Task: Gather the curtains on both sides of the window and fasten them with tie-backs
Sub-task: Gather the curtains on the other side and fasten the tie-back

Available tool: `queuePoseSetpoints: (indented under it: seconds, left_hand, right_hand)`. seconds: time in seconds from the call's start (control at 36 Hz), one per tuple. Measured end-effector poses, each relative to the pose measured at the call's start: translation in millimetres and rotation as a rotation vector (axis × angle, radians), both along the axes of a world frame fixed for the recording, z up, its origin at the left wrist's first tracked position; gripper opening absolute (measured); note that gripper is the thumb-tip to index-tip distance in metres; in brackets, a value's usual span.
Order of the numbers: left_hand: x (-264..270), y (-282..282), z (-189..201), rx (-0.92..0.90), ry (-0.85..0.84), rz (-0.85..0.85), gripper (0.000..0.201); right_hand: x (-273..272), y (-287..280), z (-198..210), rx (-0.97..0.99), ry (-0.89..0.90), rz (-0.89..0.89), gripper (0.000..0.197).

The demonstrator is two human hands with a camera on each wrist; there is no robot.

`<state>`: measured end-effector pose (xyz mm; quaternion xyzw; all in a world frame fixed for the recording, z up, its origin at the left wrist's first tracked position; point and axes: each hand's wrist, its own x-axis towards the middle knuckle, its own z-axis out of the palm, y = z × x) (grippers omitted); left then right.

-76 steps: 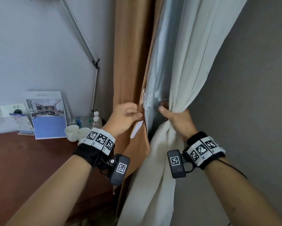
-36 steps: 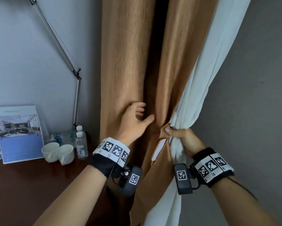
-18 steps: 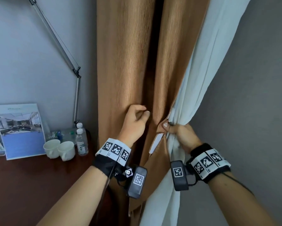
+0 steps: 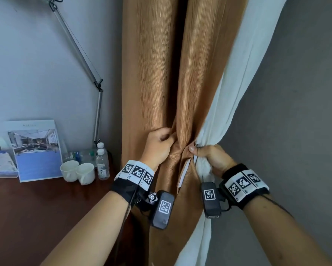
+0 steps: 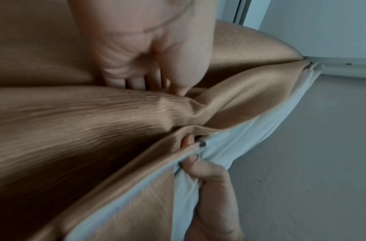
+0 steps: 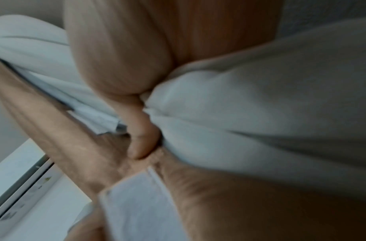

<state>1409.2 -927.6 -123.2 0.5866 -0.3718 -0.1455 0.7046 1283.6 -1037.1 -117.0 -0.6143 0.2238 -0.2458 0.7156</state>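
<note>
A tan ribbed curtain [image 4: 153,73] hangs in long folds down the middle of the head view, with a white sheer curtain [image 4: 244,60] beside it on the right. My left hand [image 4: 158,144] grips a fold of the tan curtain [image 5: 116,114], fingers curled into the cloth. My right hand [image 4: 209,156] holds the bunched white curtain [image 6: 250,114] together with the tan curtain's edge, thumb [image 6: 144,135] pressed over the gather. The two hands are close together at waist height. No tie-back can be made out in any view.
A dark wooden desk [image 4: 36,217] stands at the left with two white cups [image 4: 77,172], small water bottles [image 4: 102,164] and a standing brochure [image 4: 34,150]. A metal lamp arm [image 4: 80,54] slants up the wall. A grey wall [image 4: 295,131] closes the right side.
My left hand has moved right along the tan curtain and closed on a fold, drawing it toward my right hand, which keeps its hold on the gathered cloth.
</note>
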Motion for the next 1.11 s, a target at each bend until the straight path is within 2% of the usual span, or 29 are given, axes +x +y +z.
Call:
queuePoseSetpoints:
  seconds: [0.06, 0.14, 0.19, 0.22, 0.25, 0.31, 0.36, 0.47, 0.53, 0.56, 0.64, 0.67, 0.72, 0.75, 0.81, 0.86, 0.92, 0.97, 1.03, 1.11]
  left_hand:
    - [4, 3, -4, -0.036, -0.052, 0.123, 0.014]
    - [11, 8, -12, -0.045, -0.118, 0.239, 0.013]
    - [7, 14, -11, -0.031, -0.164, 0.225, 0.016]
    - [4, 16, -10, -0.026, -0.184, 0.192, 0.017]
    - [0, 18, -8, -0.028, -0.188, 0.139, 0.015]
    - [-8, 22, -7, -0.021, -0.159, 0.02, 0.013]
    - [-12, 22, -10, 0.0, -0.142, -0.052, 0.019]
    - [-15, 16, -17, 0.025, -0.167, -0.015, 0.018]
    - [-17, 14, -15, 0.005, -0.158, -0.017, 0.01]
    - [-15, 13, -15, 0.0, -0.151, -0.02, 0.012]
    - [-5, 8, -18, 0.077, -0.143, -0.021, 0.026]
    - [-1, 6, -20, 0.114, -0.163, -0.029, 0.026]
    - [2, 7, -19, 0.194, -0.206, -0.072, 0.006]
    - [3, 7, -20, 0.228, -0.217, -0.082, 0.014]
    - [4, 9, -17, 0.289, -0.265, -0.099, 0.017]
    - [5, 13, -14, 0.351, -0.328, -0.034, 0.013]
    - [8, 20, -11, 0.336, -0.373, 0.116, 0.012]
    - [14, 30, -5, 0.235, -0.402, 0.296, 0.018]
    - [23, 39, 0, 0.146, -0.403, 0.449, 0.034]
    - [36, 46, 7, 0.168, -0.282, 0.489, 0.086]
  right_hand:
    - [2, 0, -1, -0.028, -0.004, -0.096, 0.011]
    - [6, -4, -4, -0.067, -0.005, -0.247, 0.012]
    - [9, -7, -7, -0.083, 0.004, -0.312, 0.038]
    - [9, -6, -8, -0.091, 0.019, -0.318, 0.047]
    - [9, -5, -8, -0.1, 0.024, -0.309, 0.045]
    - [8, 1, -7, -0.11, 0.02, -0.261, 0.028]
    - [7, 10, -4, -0.11, -0.009, -0.206, 0.023]
    - [3, 23, -3, -0.085, -0.072, -0.023, 0.015]
    - [3, 27, -2, -0.105, -0.081, 0.057, 0.022]
    - [2, 29, -2, -0.118, -0.084, 0.071, 0.027]
    - [3, 32, -3, -0.15, -0.106, 0.016, 0.039]
    - [4, 32, -3, -0.155, -0.115, -0.017, 0.037]
    - [4, 29, -5, -0.164, -0.127, -0.086, 0.028]
    - [5, 26, -6, -0.173, -0.125, -0.118, 0.028]
    - [7, 22, -7, -0.203, -0.109, -0.168, 0.025]
    - [8, 20, -6, -0.226, -0.097, -0.195, 0.027]
    - [7, 18, -6, -0.212, -0.095, -0.207, 0.033]
    - [6, 13, -6, -0.182, -0.087, -0.211, 0.038]
    - [5, 8, -6, -0.168, -0.056, -0.217, 0.036]
    - [7, 7, -4, -0.177, -0.031, -0.203, 0.029]
